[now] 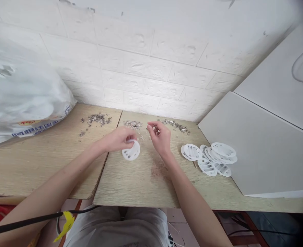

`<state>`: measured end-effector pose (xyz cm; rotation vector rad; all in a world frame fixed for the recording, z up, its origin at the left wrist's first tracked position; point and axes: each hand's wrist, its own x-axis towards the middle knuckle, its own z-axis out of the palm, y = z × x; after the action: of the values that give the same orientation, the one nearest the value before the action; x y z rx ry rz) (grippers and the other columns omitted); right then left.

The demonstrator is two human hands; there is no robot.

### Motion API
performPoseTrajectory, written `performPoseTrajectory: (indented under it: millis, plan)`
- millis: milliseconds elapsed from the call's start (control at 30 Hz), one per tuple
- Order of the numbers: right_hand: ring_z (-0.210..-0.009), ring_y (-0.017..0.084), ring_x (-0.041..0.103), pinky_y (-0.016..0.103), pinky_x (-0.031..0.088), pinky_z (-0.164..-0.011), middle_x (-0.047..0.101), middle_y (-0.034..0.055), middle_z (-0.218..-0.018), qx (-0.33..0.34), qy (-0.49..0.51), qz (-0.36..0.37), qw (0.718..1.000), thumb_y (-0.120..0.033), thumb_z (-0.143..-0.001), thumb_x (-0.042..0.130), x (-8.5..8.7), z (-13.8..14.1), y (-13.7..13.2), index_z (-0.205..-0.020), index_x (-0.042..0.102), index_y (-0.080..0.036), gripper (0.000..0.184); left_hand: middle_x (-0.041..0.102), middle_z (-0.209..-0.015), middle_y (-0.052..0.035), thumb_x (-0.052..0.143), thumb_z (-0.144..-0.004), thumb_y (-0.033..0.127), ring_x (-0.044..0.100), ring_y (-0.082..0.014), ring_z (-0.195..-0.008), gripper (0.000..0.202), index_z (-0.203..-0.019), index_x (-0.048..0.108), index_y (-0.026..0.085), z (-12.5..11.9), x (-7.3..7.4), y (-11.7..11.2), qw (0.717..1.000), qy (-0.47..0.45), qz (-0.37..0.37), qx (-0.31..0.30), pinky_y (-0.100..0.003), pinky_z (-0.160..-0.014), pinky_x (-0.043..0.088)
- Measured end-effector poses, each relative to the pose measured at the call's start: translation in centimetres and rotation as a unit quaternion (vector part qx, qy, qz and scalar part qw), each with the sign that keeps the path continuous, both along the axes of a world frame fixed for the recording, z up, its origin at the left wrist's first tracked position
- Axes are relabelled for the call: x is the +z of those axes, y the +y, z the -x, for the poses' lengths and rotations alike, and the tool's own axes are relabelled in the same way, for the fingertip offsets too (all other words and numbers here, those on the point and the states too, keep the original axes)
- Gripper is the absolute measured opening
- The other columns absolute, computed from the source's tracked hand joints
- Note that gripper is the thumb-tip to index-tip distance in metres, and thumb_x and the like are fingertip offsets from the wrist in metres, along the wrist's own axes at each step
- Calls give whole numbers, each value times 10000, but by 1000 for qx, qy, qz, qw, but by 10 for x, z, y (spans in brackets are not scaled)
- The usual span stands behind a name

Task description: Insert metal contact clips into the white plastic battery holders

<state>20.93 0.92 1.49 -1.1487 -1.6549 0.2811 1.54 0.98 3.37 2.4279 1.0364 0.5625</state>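
Pale wood-grain surface (136, 185) spreads beneath everything, meeting a white brick-patterned wall (146, 68) at its far edge. On it, beyond the right forearm, a loose heap of white round slotted discs (223, 150) lies well apart from both hands.

The left hand (118, 138) has its thumb and fingers closed on the far edge of a single white round plastic-looking disc (131, 154). That disc lies on the near side of the fingers, left of the right hand (161, 137); its round outline gives it no long axis, and whether it touches the wood is unclear.

The right hand is narrow, thumb and forefinger close together; I cannot tell whether they grip anything. Smallest are the silvery metal bits: a middle scatter (132, 125) just beyond the left hand, and a right-hand scatter (175, 126) just beyond the right hand, which is the nearer to it.
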Motion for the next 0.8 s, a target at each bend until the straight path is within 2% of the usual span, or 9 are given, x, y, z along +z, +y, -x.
performPoseTrajectory:
  millis: [67,133,233,367,467,600,700,800]
  plan:
    - [-553,111,462,260,414,-580,655,26,-775,-19,18,24,999,-286,-859,521,-1,-3,3,-936,659,-167,198,577,-614,23,556,-684,143,520,-116,-569,78,-712,626,165,-1,10,-1,986,91,129,-46,-217,-538,382]
    - [-558,117,467,261,411,-571,649,25,-769,-25,27,42,998,-285,-854,508,-2,-4,5,-971,651,-167,220,579,-600,24,559,-647,116,520,-116,-565,89,-672,631,163,-5,18,-3,967,159,185,-76,-214,-534,376]
    - [-568,122,474,264,410,-573,647,24,-780,-15,24,48,998,-285,-849,500,-3,-2,5,-1020,637,-169,249,586,-596,18,563,-623,98,507,-119,-561,96,-636,633,163,-15,23,-6,952,237,171,-93,-227,-531,356]
    - [-585,126,491,269,413,-599,657,28,-805,-8,11,46,999,-282,-853,490,-5,-1,5,-1031,632,-172,254,637,-666,-3,584,-611,135,527,-151,-601,101,-661,655,185,-25,19,-9,945,304,107,-59,-256,-523,319]
    - [-598,132,506,275,418,-620,664,35,-821,-10,-1,42,999,-273,-851,486,-7,0,6,-1024,634,-169,251,640,-693,-4,589,-593,147,538,-162,-618,106,-675,633,197,-23,12,-13,950,297,93,-36,-257,-521,304]
    - [-660,158,558,295,431,-670,678,61,-840,-41,-8,48,998,-231,-850,438,-9,-3,10,-989,631,-156,250,607,-677,17,556,-625,159,528,-153,-607,105,-714,570,214,-13,2,-22,967,242,78,-20,-247,-514,280]
    - [-728,176,595,301,431,-688,687,86,-862,-61,-1,64,996,-199,-870,347,-6,-15,16,-945,626,-146,294,596,-683,18,540,-643,152,524,-151,-610,107,-729,549,215,-7,-2,-26,973,219,67,-15,-247,-519,280]
    - [-669,170,585,294,417,-655,682,62,-806,-67,-21,93,993,-246,-918,286,-1,-35,28,-1044,605,-159,354,571,-646,19,548,-617,127,500,-144,-587,116,-702,550,206,-7,-1,-22,976,187,108,-35,-247,-511,281]
